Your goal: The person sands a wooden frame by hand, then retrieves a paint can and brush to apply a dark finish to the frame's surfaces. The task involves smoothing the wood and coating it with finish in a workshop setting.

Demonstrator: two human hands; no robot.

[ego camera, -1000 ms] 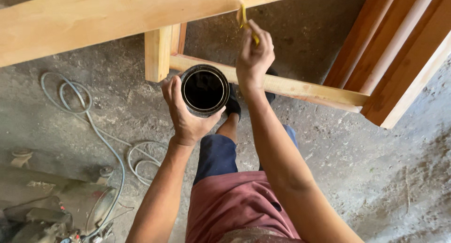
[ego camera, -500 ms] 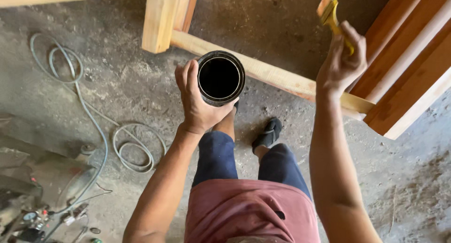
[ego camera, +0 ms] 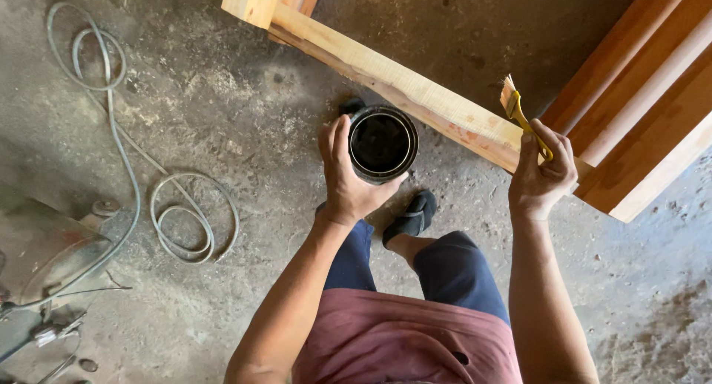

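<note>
Left hand (ego camera: 347,178): closed around a black tin (ego camera: 382,143), held upright.
Right hand (ego camera: 545,175): clamped on a yellow-handled paintbrush (ego camera: 517,109), bristles raised.
Between and behind: pale wooden rail (ego camera: 400,83).
Floor: coiled cable (ego camera: 182,217).

Dark can (ego camera: 383,143) contents indistinct; brush (ego camera: 519,113) handle hidden in right hand (ego camera: 545,178); machine (ego camera: 44,254) cut off left.

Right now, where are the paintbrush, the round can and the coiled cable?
paintbrush (ego camera: 513,106): head view, on the yellow ferrule below the bristles.
round can (ego camera: 383,143): head view, on its dark inside.
coiled cable (ego camera: 194,178): head view, on the loop's top, on the floor.
</note>
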